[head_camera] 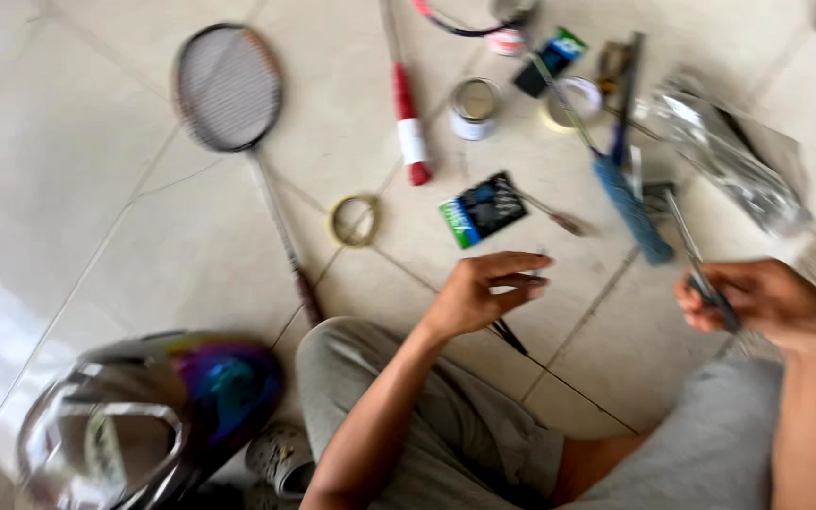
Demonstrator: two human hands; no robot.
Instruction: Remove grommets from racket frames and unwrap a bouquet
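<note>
Frame was motion-blurred, so fine detail was limited. Far left, bottom corner: a motorcycle helmet (144,416) with an iridescent visor sat on the tiled floor (68,189), a grey shoe (280,458) just beside it. Above that, a badminton racket (229,90) lay flat, head toward the top of view, shaft running down to a dark grip near the person's bent knee. A ring of tape (354,220) lay right of the shaft, apart from it. Next over, a red-and-white racket handle (409,123) pointed down the floor, a small tin can (474,108) beside it, and a dark packet with a green edge (483,210) below the can. The left hand (484,293) hovered just under that packet, fingers curled in and nearly closed around something thin; a dark thin strand showed below the palm, but I couldn't tell exactly what was pinched. Right of it, a second racket with a blue grip (631,208) lay diagonally, a wider tape roll (573,99) and another dark packet (550,59) near its shaft. A crumpled clear plastic bag (729,156) sat far right. The right hand (757,297) was closed around a thin metal shaft (691,246), which stuck up and left out of the fist, over the person's right knee.
</note>
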